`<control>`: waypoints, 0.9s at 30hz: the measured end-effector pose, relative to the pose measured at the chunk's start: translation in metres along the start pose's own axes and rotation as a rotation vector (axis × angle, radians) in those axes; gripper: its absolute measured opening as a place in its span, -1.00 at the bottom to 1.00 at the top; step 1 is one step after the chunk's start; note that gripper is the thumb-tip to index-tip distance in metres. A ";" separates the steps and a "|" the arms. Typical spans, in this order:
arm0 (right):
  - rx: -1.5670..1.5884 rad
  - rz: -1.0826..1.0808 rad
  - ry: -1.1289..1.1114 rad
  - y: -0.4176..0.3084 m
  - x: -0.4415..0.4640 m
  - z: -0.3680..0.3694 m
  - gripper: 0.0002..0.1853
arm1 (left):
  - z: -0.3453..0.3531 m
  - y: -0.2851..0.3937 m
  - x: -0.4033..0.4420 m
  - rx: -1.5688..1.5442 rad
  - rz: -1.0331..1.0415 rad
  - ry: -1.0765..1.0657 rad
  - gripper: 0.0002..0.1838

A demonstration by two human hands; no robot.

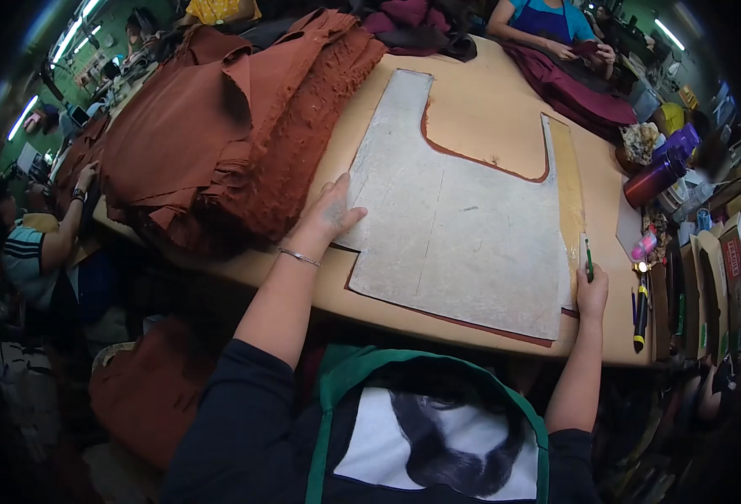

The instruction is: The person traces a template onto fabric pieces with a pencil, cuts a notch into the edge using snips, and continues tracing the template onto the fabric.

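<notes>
The grey template [463, 227] lies flat on the bench [303, 281] between the two hands. The left hand [332, 215] is spread at its left edge, thumb held apart from the fingers and resting on it. Right of the template, the right hand [592, 292] pinches a green pen [589, 256] upright, just beside the yellow strip [568, 181]. Rust-coloured material [542, 341] shows under the template's near edge; a tall rust stack [244, 134] sits left of and beyond the left hand.
</notes>
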State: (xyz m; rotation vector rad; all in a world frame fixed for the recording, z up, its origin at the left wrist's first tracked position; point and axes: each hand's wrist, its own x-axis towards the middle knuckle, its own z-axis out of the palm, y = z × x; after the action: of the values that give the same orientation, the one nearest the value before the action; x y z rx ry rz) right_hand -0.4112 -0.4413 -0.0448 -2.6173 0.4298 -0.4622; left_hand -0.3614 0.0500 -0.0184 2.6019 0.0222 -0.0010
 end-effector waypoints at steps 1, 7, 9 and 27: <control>0.009 0.016 0.001 0.004 -0.002 -0.001 -0.71 | 0.005 0.000 0.000 -0.007 0.013 0.021 -0.18; 0.040 -0.015 0.012 -0.006 -0.001 -0.007 -0.70 | 0.015 -0.018 0.016 0.166 0.254 0.086 -0.29; 0.016 0.046 0.000 -0.003 0.001 -0.007 -0.70 | 0.014 -0.028 0.021 -0.131 0.287 0.008 -0.33; 0.167 0.163 -0.143 0.003 0.010 -0.015 -0.60 | 0.008 -0.017 0.009 0.110 0.178 0.057 -0.25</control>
State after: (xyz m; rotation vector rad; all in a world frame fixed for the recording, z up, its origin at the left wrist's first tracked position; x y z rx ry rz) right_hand -0.4089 -0.4530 -0.0311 -2.4122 0.5279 -0.2436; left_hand -0.3528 0.0607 -0.0340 2.7046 -0.1942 0.1391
